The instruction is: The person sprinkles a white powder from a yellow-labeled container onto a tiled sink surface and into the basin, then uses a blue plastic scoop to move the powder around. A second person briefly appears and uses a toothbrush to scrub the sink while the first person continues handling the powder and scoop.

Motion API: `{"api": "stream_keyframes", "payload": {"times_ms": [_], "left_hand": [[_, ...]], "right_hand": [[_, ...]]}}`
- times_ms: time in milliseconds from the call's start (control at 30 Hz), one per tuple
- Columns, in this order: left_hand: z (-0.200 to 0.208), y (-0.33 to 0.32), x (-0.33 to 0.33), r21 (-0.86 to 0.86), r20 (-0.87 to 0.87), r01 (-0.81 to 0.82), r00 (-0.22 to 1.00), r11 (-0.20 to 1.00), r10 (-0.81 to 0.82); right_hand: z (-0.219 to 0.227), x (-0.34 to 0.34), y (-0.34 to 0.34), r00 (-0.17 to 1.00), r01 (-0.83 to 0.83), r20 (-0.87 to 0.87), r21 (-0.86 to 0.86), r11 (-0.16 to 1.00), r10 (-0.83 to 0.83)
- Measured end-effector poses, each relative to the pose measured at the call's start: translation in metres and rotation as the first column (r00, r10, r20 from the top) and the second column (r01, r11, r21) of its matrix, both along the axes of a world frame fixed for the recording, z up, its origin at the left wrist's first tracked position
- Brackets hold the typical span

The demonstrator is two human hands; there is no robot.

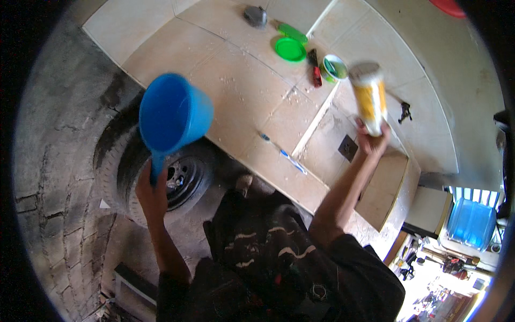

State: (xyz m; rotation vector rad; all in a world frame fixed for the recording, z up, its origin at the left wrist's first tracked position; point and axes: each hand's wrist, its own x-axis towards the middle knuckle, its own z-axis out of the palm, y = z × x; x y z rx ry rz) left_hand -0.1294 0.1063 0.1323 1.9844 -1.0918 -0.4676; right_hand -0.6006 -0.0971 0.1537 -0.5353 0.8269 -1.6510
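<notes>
At left, the left hand [154, 194] has its fingers closed around the handle of a blue plastic dipper [179, 115]. At upper right, the right hand's [374, 143] fingers grip a blurred yellow-and-white container [370, 97]. Mid-frame, a toothbrush [285, 155] lies on the tiled bench [198, 86].
</notes>
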Motion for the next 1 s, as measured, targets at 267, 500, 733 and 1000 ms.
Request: {"api": "stream_keyframes", "payload": {"times_ms": [267, 500, 733, 1000], "left_hand": [[0.003, 0.021, 0.018, 0.093, -0.039, -0.075, 0.996, 0.993, 0.079], [-0.011, 0.042, 0.053, 0.147, 0.077, -0.189, 0.981, 0.971, 0.179], [-0.018, 0.086, 0.072, 0.24, 0.055, -0.368, 0.929, 0.898, 0.366], [-0.03, 0.093, 0.077, 0.178, 0.012, -0.37, 0.927, 0.912, 0.374]], "right_hand": [[0.074, -0.056, 0.03, 0.965, -0.257, -0.132, -0.275, 0.927, 0.228], [0.094, 0.062, 0.037, 0.53, -0.034, -0.843, 0.087, 0.996, 0.092], [0.112, 0.011, 0.064, 0.591, -0.061, -0.806, -0.005, 0.998, 0.032], [0.091, 0.093, 0.011, 0.562, -0.233, -0.811, 0.032, 0.972, 0.162]]}}
